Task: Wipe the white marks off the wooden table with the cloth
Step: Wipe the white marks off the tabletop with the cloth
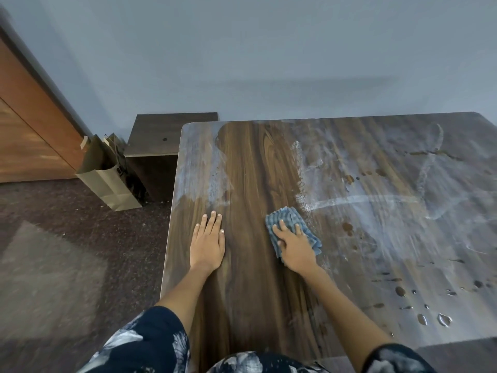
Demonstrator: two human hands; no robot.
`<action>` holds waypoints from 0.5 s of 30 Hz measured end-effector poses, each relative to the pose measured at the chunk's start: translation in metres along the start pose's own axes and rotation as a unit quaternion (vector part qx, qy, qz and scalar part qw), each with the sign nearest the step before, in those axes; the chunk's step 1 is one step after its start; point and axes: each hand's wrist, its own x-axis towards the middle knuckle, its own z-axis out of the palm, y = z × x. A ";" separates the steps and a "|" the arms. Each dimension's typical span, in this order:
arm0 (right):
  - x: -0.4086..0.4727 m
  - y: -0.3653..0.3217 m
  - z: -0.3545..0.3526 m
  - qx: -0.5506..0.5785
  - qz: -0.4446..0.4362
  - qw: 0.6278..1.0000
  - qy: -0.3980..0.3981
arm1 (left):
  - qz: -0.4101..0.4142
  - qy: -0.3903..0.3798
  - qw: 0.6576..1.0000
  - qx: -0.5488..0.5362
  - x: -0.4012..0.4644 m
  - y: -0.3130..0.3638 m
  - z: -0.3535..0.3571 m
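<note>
Head view: one blue cloth (293,230) at frame centre on one wooden worktop (250,265); white marks (376,200) right. Right hand (294,246) presses cloth, fingers spread; left hand (207,242) lies flat, fingers straight.

Blue-grey wall (242,49), speckled dark carpet (80,251), brown paper bag (107,181).

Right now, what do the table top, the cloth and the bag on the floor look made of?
Table top: wood grain with a smooth, slightly glossy finish, so possibly laminate or veneer; droplets bead on it.
Cloth: blue ribbed textile, soft and bunched, probably microfibre.
Bag: tan kraft paper by its look, matte, with creased folds.
</note>
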 end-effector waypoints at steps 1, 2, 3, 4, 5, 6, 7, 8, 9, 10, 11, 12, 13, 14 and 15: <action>-0.004 -0.008 0.007 -0.002 -0.019 1.000 -0.001 | 0.000 0.000 1.000 -0.001 -0.001 0.000 0.000; -0.011 -0.014 0.013 -0.003 -0.046 0.999 -0.012 | 0.000 -0.002 1.000 -0.002 -0.002 0.000 0.000; -0.018 -0.017 0.019 -0.004 -0.078 0.996 -0.031 | 0.001 -0.003 1.000 -0.001 -0.003 0.000 0.000; -0.027 -0.016 0.023 -0.007 -0.111 0.992 -0.053 | 0.002 -0.005 1.000 0.001 -0.004 0.000 0.000; -0.036 -0.011 0.026 -0.010 -0.144 0.987 -0.071 | 0.003 -0.006 1.000 0.002 -0.005 -0.001 -0.001; -0.046 -0.004 0.029 -0.010 -0.171 0.982 -0.084 | 0.004 -0.007 1.000 0.001 -0.007 -0.002 -0.001; -0.056 0.005 0.030 -0.008 -0.190 0.978 -0.091 | 0.005 -0.009 1.000 -0.002 -0.009 -0.002 -0.001; -0.063 0.017 0.027 -0.008 -0.194 0.977 -0.092 | 0.006 -0.009 1.000 -0.003 -0.010 -0.003 -0.001; -0.066 0.028 0.022 -0.015 -0.185 0.979 -0.087 | 0.007 -0.010 1.000 -0.002 -0.012 -0.003 -0.001; -0.066 0.038 0.016 -0.030 -0.167 0.983 -0.076 | 0.007 -0.011 1.000 -0.001 -0.014 -0.004 -0.001; -0.062 0.047 0.009 -0.046 -0.144 0.987 -0.061 | 0.007 -0.012 1.000 -0.002 -0.015 -0.004 0.000; -0.056 0.053 0.002 -0.058 -0.116 0.990 -0.046 | 0.008 -0.013 1.000 -0.002 -0.016 -0.005 0.000; -0.048 0.054 -0.005 -0.057 -0.086 0.994 -0.035 | 0.010 -0.013 1.000 -0.002 -0.017 -0.005 0.000; -0.039 0.052 -0.009 -0.042 -0.055 0.997 -0.028 | 0.011 -0.014 1.000 -0.002 -0.018 -0.006 0.000; -0.030 0.046 -0.011 -0.025 -0.026 0.999 -0.021 | 0.010 -0.015 1.000 -0.004 -0.020 -0.007 0.000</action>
